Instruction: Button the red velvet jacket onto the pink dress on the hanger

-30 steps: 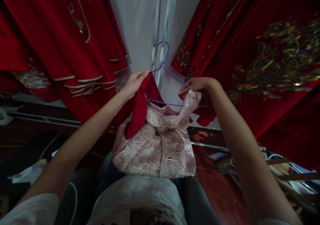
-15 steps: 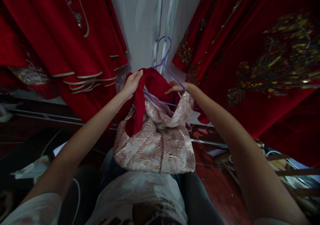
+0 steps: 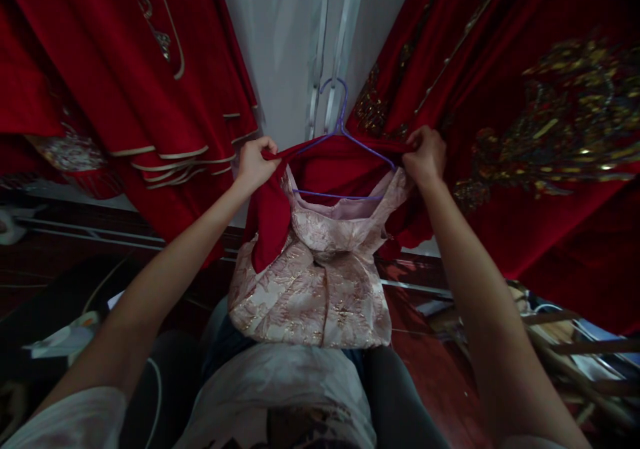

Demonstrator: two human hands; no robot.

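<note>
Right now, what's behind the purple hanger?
Behind most of the purple hanger is red cloth, stretched between the left hand and right hand; behind its top, a pale surface. The cloth covers whatever is directly behind it.

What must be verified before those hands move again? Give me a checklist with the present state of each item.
1. Left hand gripping the red cloth: ok.
2. Right hand gripping the cloth at the other side: ok.
3. Cloth's upper edge drawn out between the hands, behind the purple hanger: ok.
4. Front of the patterned garment uncovered: not ok, a red fold lies over its upper left.
5. Garment seated on the hanger at both ends: cannot tell, the left end is hidden.
6. Hanger's hook caught on the metal rails: cannot tell.
</note>
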